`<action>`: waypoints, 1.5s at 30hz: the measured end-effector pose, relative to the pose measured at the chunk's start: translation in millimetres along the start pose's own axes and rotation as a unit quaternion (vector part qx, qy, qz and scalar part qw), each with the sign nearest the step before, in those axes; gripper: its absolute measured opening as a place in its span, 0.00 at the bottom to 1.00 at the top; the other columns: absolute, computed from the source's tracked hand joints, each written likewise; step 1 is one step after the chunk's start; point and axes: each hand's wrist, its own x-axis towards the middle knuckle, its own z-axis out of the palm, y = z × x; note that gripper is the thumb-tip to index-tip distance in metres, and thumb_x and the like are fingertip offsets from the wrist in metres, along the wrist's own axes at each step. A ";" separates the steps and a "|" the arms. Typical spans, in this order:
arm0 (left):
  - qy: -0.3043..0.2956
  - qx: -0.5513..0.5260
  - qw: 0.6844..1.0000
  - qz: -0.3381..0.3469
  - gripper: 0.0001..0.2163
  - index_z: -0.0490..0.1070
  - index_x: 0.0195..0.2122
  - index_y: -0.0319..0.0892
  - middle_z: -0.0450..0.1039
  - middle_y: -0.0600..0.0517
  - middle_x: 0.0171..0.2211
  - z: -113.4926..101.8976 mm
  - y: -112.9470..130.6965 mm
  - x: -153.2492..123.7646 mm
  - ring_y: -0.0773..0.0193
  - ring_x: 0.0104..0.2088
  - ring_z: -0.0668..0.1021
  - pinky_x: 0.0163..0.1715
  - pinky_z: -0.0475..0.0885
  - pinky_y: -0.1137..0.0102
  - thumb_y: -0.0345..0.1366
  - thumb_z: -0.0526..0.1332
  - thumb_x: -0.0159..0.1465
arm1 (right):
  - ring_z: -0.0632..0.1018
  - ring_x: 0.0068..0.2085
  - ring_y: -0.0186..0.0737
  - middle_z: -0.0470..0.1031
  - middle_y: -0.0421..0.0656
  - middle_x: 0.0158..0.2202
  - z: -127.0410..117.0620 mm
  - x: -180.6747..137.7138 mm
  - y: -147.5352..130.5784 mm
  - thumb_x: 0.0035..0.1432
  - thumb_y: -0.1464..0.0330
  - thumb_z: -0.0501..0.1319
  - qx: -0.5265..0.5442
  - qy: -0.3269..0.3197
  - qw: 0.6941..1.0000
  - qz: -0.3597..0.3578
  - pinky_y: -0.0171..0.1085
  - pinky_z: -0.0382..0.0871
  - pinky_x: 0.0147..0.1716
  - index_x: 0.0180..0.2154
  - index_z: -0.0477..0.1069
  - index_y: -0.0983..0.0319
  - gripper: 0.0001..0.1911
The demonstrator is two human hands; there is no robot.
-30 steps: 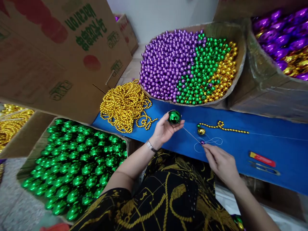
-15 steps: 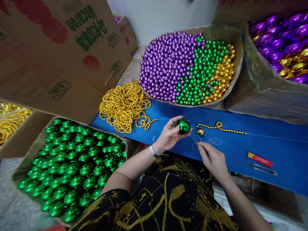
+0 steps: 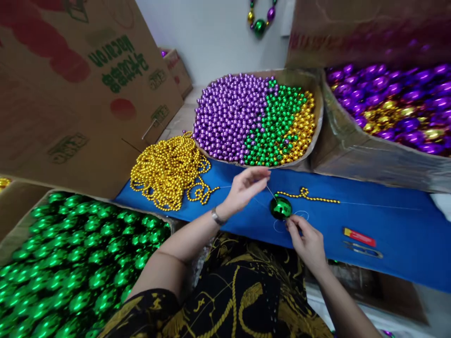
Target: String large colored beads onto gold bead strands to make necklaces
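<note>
Ball [image 3: 281, 208], green, at right hand [image 3: 308, 239]; "Macaron" lettering [image 3: 112, 51] on carton [image 3: 77, 112].

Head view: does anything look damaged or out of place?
Slightly: in the carton, mostly sorted by colour, one purple bead sits by the gold beads, apart from its own colour. The large green bead shows no visible damage.

2 hands [image 3: 244, 188], 1 held green ball [image 3: 281, 208], 1 hanging necklace [image 3: 260, 26], 1 wristband [image 3: 219, 216]
</note>
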 end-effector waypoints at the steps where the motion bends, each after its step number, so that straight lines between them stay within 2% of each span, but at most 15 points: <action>1: 0.011 0.068 0.997 0.034 0.14 0.75 0.46 0.44 0.76 0.46 0.47 3.1 4.4 20.4 0.58 0.46 0.76 0.49 0.70 0.61 0.39 0.67 0.59 | 0.81 0.33 0.36 0.80 0.42 0.34 -2.7 0.3 1.4 0.67 0.65 0.55 -0.004 0.008 1.000 0.006 0.31 0.75 0.35 0.39 0.73 0.61 0.09; 3: 0.001 0.177 0.980 0.088 0.08 0.77 0.40 0.44 0.76 0.47 0.41 14.3 8.6 63.4 0.58 0.44 0.74 0.52 0.67 0.61 0.35 0.66 0.58 | 0.81 0.32 0.36 0.80 0.42 0.34 -7.4 0.0 4.0 0.67 0.66 0.55 -0.009 0.024 1.000 0.015 0.31 0.74 0.33 0.39 0.73 0.60 0.09; 5: -0.037 0.250 0.960 0.121 0.05 0.77 0.35 0.44 0.75 0.48 0.36 30.0 6.6 102.6 0.55 0.46 0.72 0.56 0.62 0.59 0.30 0.65 0.57 | 0.81 0.32 0.37 0.80 0.43 0.34 -10.6 -1.2 5.5 0.67 0.66 0.55 -0.011 0.037 0.999 0.017 0.31 0.74 0.32 0.39 0.72 0.60 0.08; 8: -0.064 0.338 0.929 0.140 0.05 0.75 0.28 0.42 0.72 0.45 0.32 53.8 -3.5 143.5 0.48 0.48 0.69 0.57 0.58 0.53 0.26 0.62 0.56 | 0.82 0.32 0.36 0.80 0.42 0.34 -13.0 -3.1 5.8 0.66 0.67 0.55 -0.012 0.049 0.999 0.015 0.30 0.74 0.31 0.40 0.72 0.60 0.08; 13: -0.070 0.432 0.888 0.141 0.09 0.68 0.22 0.42 0.68 0.42 0.32 70.5 -20.2 170.5 0.43 0.50 0.64 0.54 0.57 0.50 0.23 0.59 0.56 | 0.81 0.31 0.36 0.80 0.42 0.33 -15.4 -3.6 5.2 0.67 0.68 0.54 -0.016 0.056 0.998 0.013 0.30 0.74 0.32 0.40 0.71 0.60 0.07; 16: -0.081 0.433 0.884 0.154 0.10 0.66 0.21 0.42 0.69 0.42 0.34 69.1 -21.9 175.3 0.44 0.52 0.64 0.56 0.56 0.50 0.23 0.59 0.57 | 0.81 0.31 0.36 0.80 0.42 0.32 -17.7 -2.4 5.4 0.67 0.68 0.54 -0.017 0.063 0.998 0.015 0.31 0.74 0.33 0.39 0.71 0.60 0.08; 18: -0.068 0.396 0.903 0.153 0.08 0.68 0.23 0.42 0.70 0.43 0.34 66.0 -17.8 172.4 0.46 0.52 0.65 0.56 0.57 0.52 0.24 0.61 0.56 | 0.81 0.31 0.35 0.80 0.42 0.33 -19.6 -1.5 5.4 0.67 0.68 0.54 -0.017 0.073 0.997 0.014 0.31 0.74 0.33 0.39 0.71 0.60 0.08; 20: -0.048 0.315 0.939 0.125 0.04 0.71 0.27 0.42 0.71 0.46 0.34 61.1 -10.9 160.3 0.50 0.49 0.69 0.54 0.61 0.57 0.27 0.64 0.54 | 0.81 0.31 0.35 0.80 0.41 0.33 -21.6 -0.7 5.1 0.67 0.68 0.54 -0.017 0.085 0.996 0.018 0.30 0.73 0.33 0.39 0.71 0.60 0.07; 23: -0.034 0.106 0.994 0.018 0.07 0.73 0.35 0.42 0.74 0.51 0.32 49.9 -1.4 123.6 0.62 0.37 0.74 0.42 0.69 0.66 0.33 0.67 0.55 | 0.80 0.31 0.35 0.80 0.41 0.33 -24.1 0.2 4.1 0.66 0.67 0.55 -0.014 0.090 0.995 0.033 0.30 0.73 0.33 0.39 0.71 0.60 0.07; 24: -0.039 0.030 0.998 -0.034 0.09 0.73 0.38 0.42 0.75 0.51 0.32 45.2 0.4 108.4 0.65 0.34 0.75 0.38 0.70 0.68 0.35 0.68 0.56 | 0.80 0.31 0.35 0.80 0.42 0.33 -24.5 0.4 3.7 0.66 0.67 0.55 -0.012 0.089 0.995 0.038 0.31 0.73 0.33 0.39 0.71 0.60 0.07; 26: -0.038 -0.086 0.987 -0.131 0.12 0.73 0.39 0.41 0.78 0.50 0.33 35.7 1.4 79.0 0.67 0.32 0.77 0.34 0.71 0.70 0.37 0.69 0.56 | 0.80 0.32 0.35 0.80 0.42 0.33 -24.5 1.1 2.4 0.66 0.67 0.56 -0.011 0.087 0.995 0.040 0.31 0.73 0.34 0.40 0.72 0.60 0.07; 28: -0.020 -0.149 0.970 -0.190 0.12 0.74 0.39 0.39 0.79 0.49 0.34 26.9 -0.1 55.7 0.67 0.31 0.79 0.34 0.72 0.71 0.37 0.69 0.56 | 0.81 0.32 0.35 0.80 0.42 0.34 -23.4 2.0 0.6 0.66 0.67 0.56 -0.009 0.083 0.996 0.034 0.31 0.74 0.35 0.40 0.72 0.60 0.07; 32: 0.007 -0.186 0.960 -0.208 0.11 0.76 0.40 0.39 0.80 0.48 0.35 13.4 -4.5 31.8 0.67 0.32 0.80 0.34 0.74 0.71 0.36 0.70 0.56 | 0.81 0.33 0.37 0.80 0.43 0.34 -19.5 4.2 -4.9 0.66 0.67 0.55 -0.009 0.065 0.998 0.023 0.33 0.75 0.38 0.40 0.73 0.59 0.08; 39: -0.008 -0.174 0.968 -0.178 0.13 0.79 0.43 0.41 0.80 0.48 0.38 2.9 -3.7 18.1 0.67 0.35 0.80 0.35 0.75 0.71 0.35 0.70 0.56 | 0.81 0.34 0.36 0.81 0.42 0.35 -14.1 5.7 -9.4 0.66 0.68 0.55 -0.022 0.062 0.998 -0.007 0.32 0.75 0.37 0.40 0.73 0.59 0.08; 45: -0.006 -0.094 0.985 -0.142 0.11 0.80 0.42 0.42 0.79 0.48 0.39 -2.7 2.4 12.2 0.67 0.34 0.79 0.34 0.75 0.71 0.36 0.70 0.57 | 0.82 0.36 0.37 0.81 0.43 0.37 -12.9 3.9 -7.9 0.66 0.68 0.55 -0.045 0.051 0.997 -0.031 0.33 0.75 0.37 0.42 0.74 0.60 0.09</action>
